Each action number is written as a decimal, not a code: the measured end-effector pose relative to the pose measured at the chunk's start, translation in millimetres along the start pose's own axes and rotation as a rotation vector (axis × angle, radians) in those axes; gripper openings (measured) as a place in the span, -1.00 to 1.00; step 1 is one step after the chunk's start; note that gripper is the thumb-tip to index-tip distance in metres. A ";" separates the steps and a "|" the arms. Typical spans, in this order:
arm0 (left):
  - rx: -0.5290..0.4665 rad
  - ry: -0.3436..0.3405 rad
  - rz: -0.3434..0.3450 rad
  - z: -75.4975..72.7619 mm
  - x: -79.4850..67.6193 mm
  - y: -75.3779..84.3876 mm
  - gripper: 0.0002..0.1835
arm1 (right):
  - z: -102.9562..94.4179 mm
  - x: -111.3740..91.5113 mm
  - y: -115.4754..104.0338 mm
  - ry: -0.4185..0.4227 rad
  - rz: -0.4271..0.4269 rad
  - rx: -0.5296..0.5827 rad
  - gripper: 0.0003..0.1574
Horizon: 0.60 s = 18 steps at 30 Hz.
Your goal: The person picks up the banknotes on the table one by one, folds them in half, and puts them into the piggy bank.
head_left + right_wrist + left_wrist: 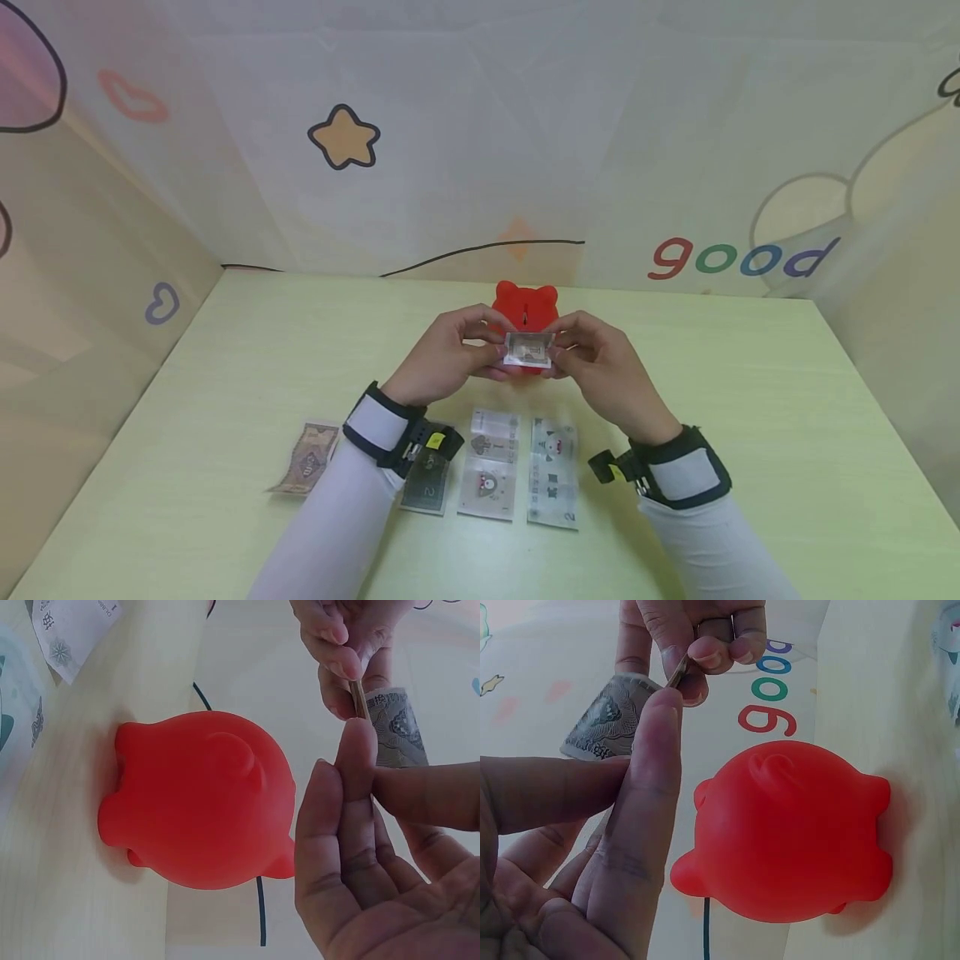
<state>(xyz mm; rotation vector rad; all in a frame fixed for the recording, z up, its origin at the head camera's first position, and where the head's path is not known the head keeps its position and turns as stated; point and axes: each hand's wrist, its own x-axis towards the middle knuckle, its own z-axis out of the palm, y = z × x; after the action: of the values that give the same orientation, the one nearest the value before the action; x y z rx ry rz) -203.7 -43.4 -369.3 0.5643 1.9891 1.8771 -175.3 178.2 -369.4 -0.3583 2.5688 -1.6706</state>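
Observation:
A small banknote (528,350), folded or curled, is held level between both hands. Its left end is pinched by the left hand (442,357), thumb against fingers. The right hand (606,371) pinches the other end in the same way. Just beyond the note stands a red piggy bank (527,298) with a dark slot on top. In the left wrist view the grey printed face of the note (604,724) shows past the fingers, higher than the piggy bank (787,832). From the right wrist, the piggy bank (199,799) stands upright, apart from both hands.
Several banknotes lie nearer the person: a creased brown one (309,457) at left, a dark one (427,485) partly behind the left wrist strap, a pale 1 note (487,467) and a pale 2 note (553,475). A printed backdrop (450,192) rises behind the table (750,400).

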 end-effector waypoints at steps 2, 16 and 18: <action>0.022 0.001 0.010 -0.3 -0.3 -1.6 -0.74 | 0.7 -0.2 0.7 0.003 -0.011 -0.017 -0.75; 0.149 0.037 -0.017 0.6 -0.4 -4.2 -0.79 | 0.5 -1.2 -2.0 0.009 0.050 -0.031 -0.77; 0.153 0.035 -0.015 0.8 -0.2 -4.2 -0.79 | 0.5 -1.3 -2.3 0.006 0.055 -0.024 -0.78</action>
<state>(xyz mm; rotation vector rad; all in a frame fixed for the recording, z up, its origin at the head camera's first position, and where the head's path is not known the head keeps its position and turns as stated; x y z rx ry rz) -203.3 -43.1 -373.6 0.5589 2.1668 1.7478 -173.6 177.1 -367.6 -0.2817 2.5807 -1.6262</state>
